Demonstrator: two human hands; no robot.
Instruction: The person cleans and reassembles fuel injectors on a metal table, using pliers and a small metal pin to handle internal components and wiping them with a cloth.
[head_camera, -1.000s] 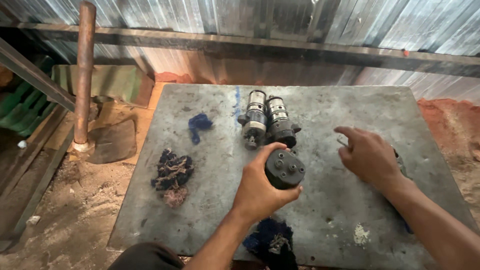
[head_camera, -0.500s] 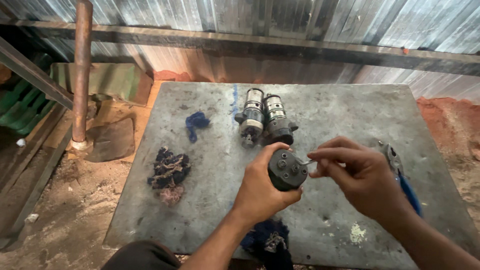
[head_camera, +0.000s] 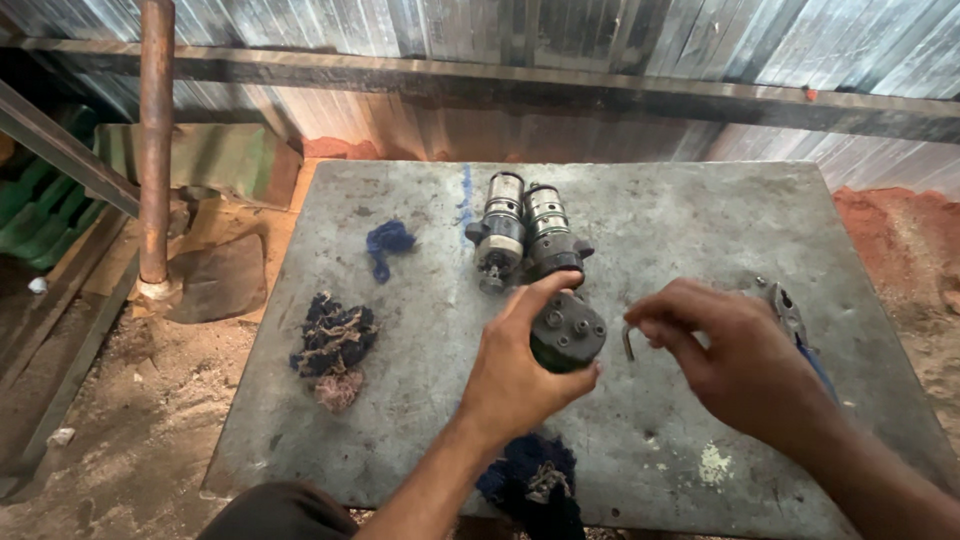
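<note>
Black cylinder gripped in left hand; right hand, off the counter since a second ago, pinches a bent key beside it.

On the bench I see open grey surface along the far right and between the blue rag scrap and the two metal cylinders. Those cylinders block the way just beyond my left hand. The dark rag pile takes the left side, another rag the near edge. Pliers lie behind my right hand.
</note>
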